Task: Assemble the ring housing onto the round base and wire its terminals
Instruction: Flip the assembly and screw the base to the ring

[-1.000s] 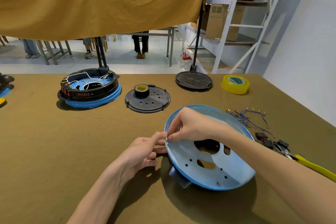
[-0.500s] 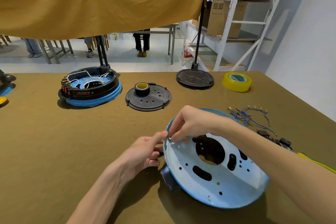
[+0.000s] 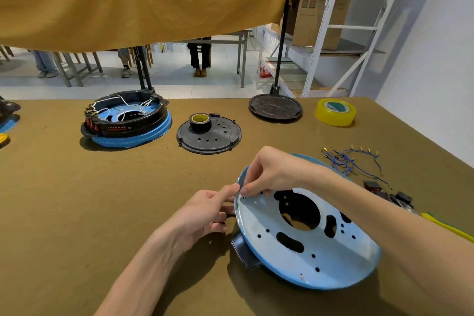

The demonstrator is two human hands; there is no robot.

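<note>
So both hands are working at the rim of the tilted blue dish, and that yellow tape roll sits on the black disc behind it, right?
Not quite. In the head view the yellow tape roll lies directly on the table, far right; the roll on the black disc is black.

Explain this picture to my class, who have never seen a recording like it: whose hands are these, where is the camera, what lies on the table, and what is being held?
There is no machine here. A person wears a camera on the head, so you look forward and down at their own two hands.

Both hands work at the near left rim of a tilted blue round base. The left hand grips the rim from outside. The right hand pinches something tiny at a rim hole; it is too small to identify.

On the brown table lie a finished example (black ring on a blue base, wired), a black disc with a roll of black tape on it, a roll of yellow tape, loose blue wires with metal ends, and small black parts.
</note>
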